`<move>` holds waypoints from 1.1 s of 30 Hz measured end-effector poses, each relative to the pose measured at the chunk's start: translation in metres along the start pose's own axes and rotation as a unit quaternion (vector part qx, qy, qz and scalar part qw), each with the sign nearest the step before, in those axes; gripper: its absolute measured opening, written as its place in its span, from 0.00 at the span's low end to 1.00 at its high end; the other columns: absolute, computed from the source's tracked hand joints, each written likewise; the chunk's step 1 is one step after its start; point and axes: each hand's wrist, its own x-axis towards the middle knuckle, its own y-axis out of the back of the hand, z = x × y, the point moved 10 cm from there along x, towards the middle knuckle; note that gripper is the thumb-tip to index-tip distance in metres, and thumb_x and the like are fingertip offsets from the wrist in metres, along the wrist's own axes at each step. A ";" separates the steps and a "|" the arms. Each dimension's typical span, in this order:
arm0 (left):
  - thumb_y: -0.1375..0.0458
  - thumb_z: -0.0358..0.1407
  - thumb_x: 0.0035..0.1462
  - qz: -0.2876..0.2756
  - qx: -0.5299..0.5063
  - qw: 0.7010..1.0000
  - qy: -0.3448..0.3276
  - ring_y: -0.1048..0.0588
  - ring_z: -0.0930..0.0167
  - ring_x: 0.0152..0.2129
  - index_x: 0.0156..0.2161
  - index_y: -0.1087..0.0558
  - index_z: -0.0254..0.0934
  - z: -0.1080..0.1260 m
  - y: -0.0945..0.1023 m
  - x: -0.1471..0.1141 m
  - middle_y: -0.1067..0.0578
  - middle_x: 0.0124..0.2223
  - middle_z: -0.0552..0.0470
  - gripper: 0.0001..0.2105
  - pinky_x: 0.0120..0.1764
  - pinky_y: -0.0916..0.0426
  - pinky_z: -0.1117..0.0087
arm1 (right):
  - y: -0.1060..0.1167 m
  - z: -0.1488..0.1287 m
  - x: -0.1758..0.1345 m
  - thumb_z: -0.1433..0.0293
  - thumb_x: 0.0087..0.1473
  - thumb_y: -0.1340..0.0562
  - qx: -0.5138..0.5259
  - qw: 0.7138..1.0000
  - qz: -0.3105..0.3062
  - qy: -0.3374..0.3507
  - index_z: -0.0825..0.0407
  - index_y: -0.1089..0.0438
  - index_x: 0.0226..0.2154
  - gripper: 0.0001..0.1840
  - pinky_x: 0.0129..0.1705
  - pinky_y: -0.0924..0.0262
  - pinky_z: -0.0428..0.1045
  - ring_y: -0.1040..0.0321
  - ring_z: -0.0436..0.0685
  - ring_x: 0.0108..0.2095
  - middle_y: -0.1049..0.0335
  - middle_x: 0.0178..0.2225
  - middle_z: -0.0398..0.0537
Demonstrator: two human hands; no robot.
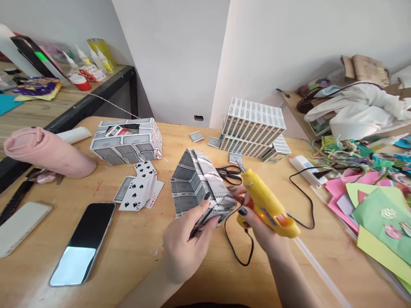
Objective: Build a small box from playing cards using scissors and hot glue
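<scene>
My left hand [189, 241] grips the near edge of an open box made of playing cards [192, 179], thumb on one side and fingers beneath. The box is tilted above the table, its hollow inside facing left. In my right hand [266, 235] is a yellow hot glue gun [265, 199], its nozzle pointing up and left, apart from the box. A clear glue stick [321, 269] sticks out of its rear and an orange light glows on its side. Some right fingers are hidden behind the gun and box. Black-handled scissors [229, 173] lie just behind the box.
A finished-looking card box [128, 143], loose playing cards [138, 194] and a phone [85, 244] lie to the left. Stacked card packs [252, 128] stand at the back. The gun's black cord [252, 252] runs near a power strip [306, 169]; coloured paper [382, 214] covers the right.
</scene>
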 end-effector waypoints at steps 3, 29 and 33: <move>0.37 0.31 0.53 0.001 0.021 1.000 -0.008 0.20 0.71 0.26 0.48 0.29 0.38 -0.003 0.003 0.004 0.19 0.37 0.50 0.16 0.32 0.24 0.76 | 0.010 -0.016 -0.005 0.67 0.54 0.38 -0.006 0.998 -0.063 0.015 0.46 0.31 0.30 0.02 0.34 0.32 0.53 0.30 0.58 0.34 0.30 0.29 0.44; 0.35 0.31 0.51 -0.017 0.020 0.998 -0.050 0.21 0.70 0.20 0.46 0.25 0.42 -0.003 -0.004 0.002 0.18 0.34 0.52 0.15 0.27 0.24 0.74 | 0.007 -0.016 -0.023 0.66 0.53 0.37 -0.109 0.982 -0.145 -0.048 0.49 0.28 0.29 0.05 0.22 0.38 0.47 0.32 0.52 0.24 0.28 0.24 0.45; 0.37 0.31 0.53 -0.026 0.028 0.997 -0.067 0.21 0.71 0.20 0.49 0.27 0.42 0.000 -0.007 0.001 0.18 0.34 0.52 0.17 0.27 0.24 0.73 | 0.009 -0.017 -0.022 0.65 0.53 0.36 -0.103 0.983 -0.140 -0.060 0.50 0.29 0.27 0.07 0.20 0.42 0.46 0.35 0.51 0.22 0.31 0.23 0.43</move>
